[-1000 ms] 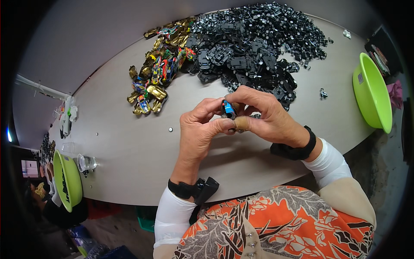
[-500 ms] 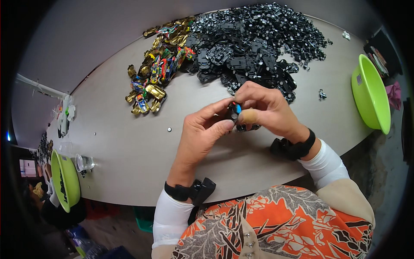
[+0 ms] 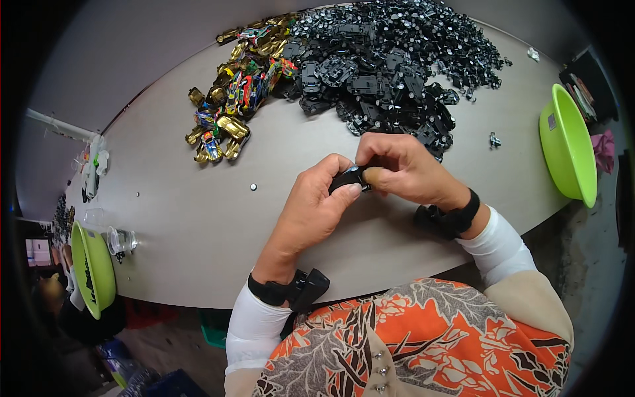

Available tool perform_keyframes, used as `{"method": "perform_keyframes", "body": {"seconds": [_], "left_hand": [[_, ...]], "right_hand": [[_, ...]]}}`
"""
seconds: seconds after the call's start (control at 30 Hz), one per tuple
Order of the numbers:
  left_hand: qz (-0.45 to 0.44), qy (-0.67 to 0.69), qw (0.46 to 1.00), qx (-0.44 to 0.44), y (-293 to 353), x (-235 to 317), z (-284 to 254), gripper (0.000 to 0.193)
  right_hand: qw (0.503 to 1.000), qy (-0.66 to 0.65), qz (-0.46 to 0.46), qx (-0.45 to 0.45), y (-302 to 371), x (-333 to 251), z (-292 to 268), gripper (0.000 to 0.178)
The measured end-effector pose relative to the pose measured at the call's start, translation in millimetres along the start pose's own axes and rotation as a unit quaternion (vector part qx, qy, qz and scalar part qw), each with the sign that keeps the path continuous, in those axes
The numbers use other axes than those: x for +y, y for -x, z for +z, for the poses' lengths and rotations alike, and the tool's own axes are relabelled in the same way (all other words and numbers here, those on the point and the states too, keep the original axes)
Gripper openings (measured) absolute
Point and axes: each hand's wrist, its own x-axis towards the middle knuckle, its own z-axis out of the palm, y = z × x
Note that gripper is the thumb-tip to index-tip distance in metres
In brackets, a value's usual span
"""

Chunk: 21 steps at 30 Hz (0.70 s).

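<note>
In front of me, above the table, my left hand (image 3: 309, 206) grips a small dark toy car (image 3: 341, 180) between thumb and fingers. The thumb and curled fingers of my right hand (image 3: 411, 173) pinch at the car's other end; whether a small part is also between them is hidden. Just beyond my hands lies a heap of black toy car chassis (image 3: 370, 86). Behind it spreads a pile of small wheel-and-axle pieces (image 3: 456, 49). Gold and multicoloured toy car bodies (image 3: 246, 92) lie to the left of the chassis.
One loose wheel (image 3: 253, 187) rests left of my hands, and a wheel pair (image 3: 495, 139) lies at the right. Green basins stand at the right edge (image 3: 554, 142) and left edge (image 3: 111, 271). Beside the left basin is a clear plastic cup (image 3: 122, 240). A co-worker sits far left.
The toy car has been turned, so its red and blue side no longer shows and a dark surface faces up. My right fingers have shifted slightly down. The view has shifted slightly.
</note>
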Motion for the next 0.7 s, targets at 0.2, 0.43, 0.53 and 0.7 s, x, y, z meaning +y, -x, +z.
{"method": "perform_keyframes", "body": {"seconds": [0.2,0.43,0.53,0.7], "left_hand": [[0.007,0.011,0.999,0.047,1,3,3,0.018],[0.034,0.309,0.935,0.169,-7,-5,-1,0.032],[0.03,0.342,0.925,0.164,-7,-9,-1,0.025],[-0.002,0.31,0.95,0.042,1,-5,-2,0.016]], "right_hand": [[0.996,0.062,-0.056,0.039,-2,10,6,0.007],[0.996,-0.075,0.014,0.049,1,12,19,0.015],[0.996,-0.083,0.017,-0.009,4,8,23,0.01],[0.997,-0.049,0.009,0.062,0,-3,6,0.01]]}}
